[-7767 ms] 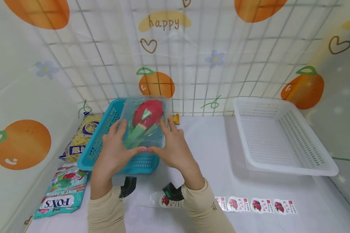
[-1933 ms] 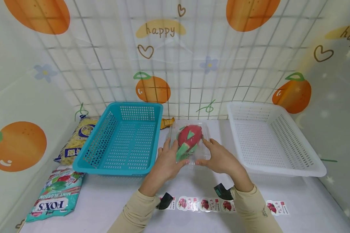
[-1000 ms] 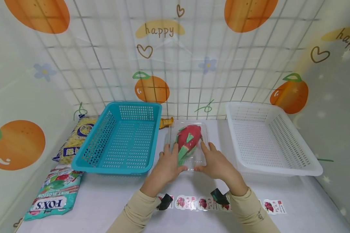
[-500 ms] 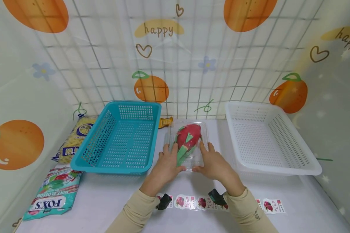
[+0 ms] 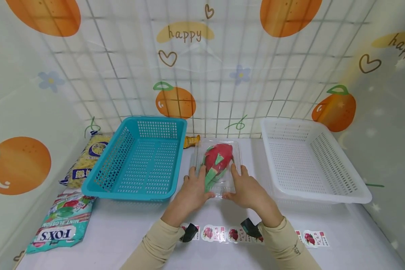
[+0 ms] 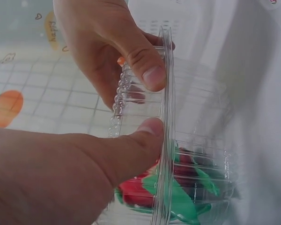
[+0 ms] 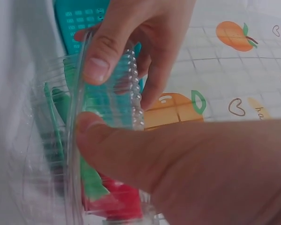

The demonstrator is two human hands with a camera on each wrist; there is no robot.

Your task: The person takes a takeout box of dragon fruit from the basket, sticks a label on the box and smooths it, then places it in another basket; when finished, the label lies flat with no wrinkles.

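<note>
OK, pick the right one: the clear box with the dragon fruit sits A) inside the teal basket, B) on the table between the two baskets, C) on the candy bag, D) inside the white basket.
B: the clear box rests on the table between the teal basket and the white basket, held by the left hand and the right hand.

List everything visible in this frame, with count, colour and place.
clear clamshell box: 1, transparent, on the table between the two baskets
dragon fruit: 1, red with green scales, inside the clamshell box
blue basket: 1, teal, left of the box
white basket: 1, white, right of the box
noodle bag: 1, yellow, left of the blue basket
FOX'S bag: 1, teal, front left
sticker strip: 1, white with red fruit, near edge
table: 1, white
left hand: 1, grips the box's near left edge
right hand: 1, grips its near right edge
</note>
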